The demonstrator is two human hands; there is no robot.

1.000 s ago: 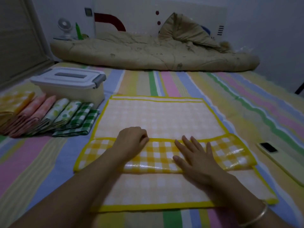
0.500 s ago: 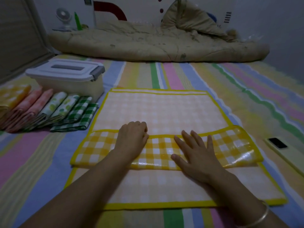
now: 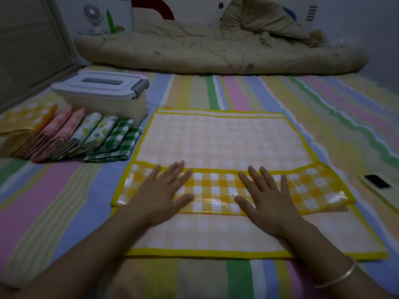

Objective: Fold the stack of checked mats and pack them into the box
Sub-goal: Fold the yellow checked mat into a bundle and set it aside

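Bed: striped sheet [image 3: 237, 93]
Mat [image 3: 216, 139]: spread mid-sheet, strip [image 3: 216, 188] folded over
Left hand [image 3: 159, 195]: flat on strip, fingers apart
Right hand [image 3: 267, 201]: likewise
Box [image 3: 103, 98]: lidded, left, behind folded mats [image 3: 86, 137]

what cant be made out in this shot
Head view only:
- Inside of the box: its lid is on.
- The yellow mat under the left hand and right hand: covered by the palms.
- The phone: cut off by the right edge.
- The folded mats at left: layers overlap, end one cut by the edge.
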